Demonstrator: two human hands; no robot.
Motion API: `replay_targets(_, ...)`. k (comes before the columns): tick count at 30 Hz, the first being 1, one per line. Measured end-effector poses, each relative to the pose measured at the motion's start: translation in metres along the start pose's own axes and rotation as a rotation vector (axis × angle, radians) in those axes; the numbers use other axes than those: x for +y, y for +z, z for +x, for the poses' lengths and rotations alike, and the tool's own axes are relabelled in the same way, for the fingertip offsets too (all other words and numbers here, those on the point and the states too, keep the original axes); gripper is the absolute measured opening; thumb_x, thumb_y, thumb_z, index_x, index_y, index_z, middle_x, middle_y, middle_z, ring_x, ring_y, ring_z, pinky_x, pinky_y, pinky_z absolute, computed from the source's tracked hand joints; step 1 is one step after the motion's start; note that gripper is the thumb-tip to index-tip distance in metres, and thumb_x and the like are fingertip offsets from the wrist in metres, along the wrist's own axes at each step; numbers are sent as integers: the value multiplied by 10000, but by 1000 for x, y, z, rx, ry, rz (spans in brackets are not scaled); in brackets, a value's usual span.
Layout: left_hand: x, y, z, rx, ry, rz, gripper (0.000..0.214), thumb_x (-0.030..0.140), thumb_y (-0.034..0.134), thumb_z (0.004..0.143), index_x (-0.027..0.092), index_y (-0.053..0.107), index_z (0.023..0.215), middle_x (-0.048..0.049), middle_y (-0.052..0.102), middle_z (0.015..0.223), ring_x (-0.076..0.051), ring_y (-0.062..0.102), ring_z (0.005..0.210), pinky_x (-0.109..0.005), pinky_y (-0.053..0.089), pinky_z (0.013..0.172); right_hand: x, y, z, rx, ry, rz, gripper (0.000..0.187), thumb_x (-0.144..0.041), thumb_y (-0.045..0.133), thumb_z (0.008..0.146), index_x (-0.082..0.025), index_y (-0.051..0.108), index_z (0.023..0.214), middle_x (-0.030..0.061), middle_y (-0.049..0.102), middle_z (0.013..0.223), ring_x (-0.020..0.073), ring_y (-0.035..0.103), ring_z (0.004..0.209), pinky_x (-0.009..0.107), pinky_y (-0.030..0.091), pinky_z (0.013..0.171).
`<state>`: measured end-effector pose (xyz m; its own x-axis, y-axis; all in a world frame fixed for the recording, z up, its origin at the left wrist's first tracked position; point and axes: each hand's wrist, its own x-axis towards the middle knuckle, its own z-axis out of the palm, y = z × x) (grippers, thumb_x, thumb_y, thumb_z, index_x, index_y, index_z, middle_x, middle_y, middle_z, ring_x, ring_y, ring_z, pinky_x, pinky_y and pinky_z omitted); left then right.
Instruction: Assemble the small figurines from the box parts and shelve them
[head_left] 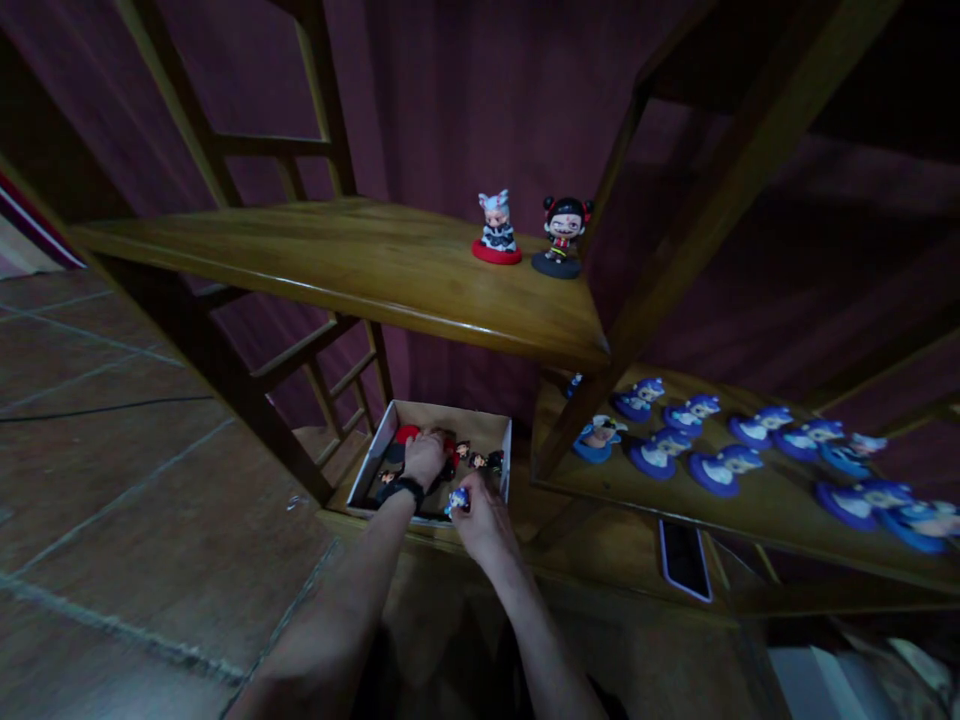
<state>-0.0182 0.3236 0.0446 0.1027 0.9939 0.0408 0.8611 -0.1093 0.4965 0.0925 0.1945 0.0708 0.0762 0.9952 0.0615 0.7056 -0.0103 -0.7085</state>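
A cardboard box (pixel 492 427) sits low on the bottom shelf and holds several small figurines. My left hand (pixel 424 456), with a black watch on the wrist, reaches into the box and closes around a figurine with a red base (pixel 406 434). My right hand (pixel 480 512) is at the box's near edge, fingers pinched on a small blue and white figurine (pixel 458 499). On the wooden shelf (pixel 337 270) above stand two figurines: a white-haired one on a red base (pixel 496 230) and a black-haired one on a dark base (pixel 562 236).
A lower shelf (pixel 750 510) at right carries several blue figurines lying in rows. A phone (pixel 684 558) lies flat on the bottom board. Slanted wooden posts frame the shelves. Tiled floor with a black cable lies at left. A dark red curtain hangs behind.
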Motion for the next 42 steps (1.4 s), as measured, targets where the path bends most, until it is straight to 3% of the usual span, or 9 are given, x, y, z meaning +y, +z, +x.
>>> replay_targets(2,2,-5,-5,91,-19,-182,242,214,596,715,123,621,937,-198,581,1076,-314,485,1100,-423,318,940,1,-1,1,-5,12,24,213,-170,514,696,-276,481,877,-3,600,848,181,583,810,281,419,693)
replay_targets(5,1,-17,-25,170,-203,-756,239,210,636,701,135,608,926,-136,623,988,-247,563,979,-350,416,857,7,-1,6,13,73,144,209,-199,526,693,-275,479,882,-20,602,789,169,588,733,289,442,670)
replay_targets(9,-3,-32,-67,-57,-501,-1570,123,133,622,729,119,599,849,-92,656,839,-167,627,750,-301,494,734,12,-3,15,102,102,505,239,-248,514,706,-266,459,938,-27,614,805,149,601,720,276,489,638)
replay_targets(12,1,-38,-93,-149,-598,-1796,47,101,583,765,109,600,808,-101,666,797,-160,644,728,-286,519,709,9,-5,17,134,76,787,289,-289,514,711,-256,440,989,-9,619,872,155,614,777,292,523,641)
replay_targets(15,12,-41,-104,-177,-578,-1869,59,108,564,786,104,609,825,-113,675,805,-169,654,746,-302,535,721,4,-7,16,150,46,930,317,-310,545,693,-237,451,988,16,610,954,159,613,840,315,534,704)
replay_targets(22,34,-39,-109,-190,-488,-1875,29,69,590,760,79,616,756,-103,681,746,-155,659,677,-327,549,741,0,-9,16,201,32,844,289,-267,554,671,-210,466,940,10,618,900,137,600,802,293,508,743)
replay_targets(31,41,-40,-109,-96,-491,-1751,53,135,662,719,90,654,747,-72,675,695,-109,628,588,-248,557,638,7,-7,18,176,11,796,298,-307,593,665,-204,467,915,-2,610,834,139,596,756,293,495,726)
replay_targets(36,45,-39,-110,21,-430,-1653,136,192,723,658,99,648,724,-41,643,631,-94,593,548,-236,548,589,10,-6,20,187,2,777,305,-332,608,656,-199,474,896,-9,599,806,138,588,737,287,494,699)
replay_targets(42,44,-38,-110,30,-341,-1575,155,176,742,615,112,664,733,-41,661,681,-105,602,576,-226,528,574,5,-13,18,190,-44,660,284,-338,600,670,-199,495,895,-6,606,802,138,583,727,268,476,684)
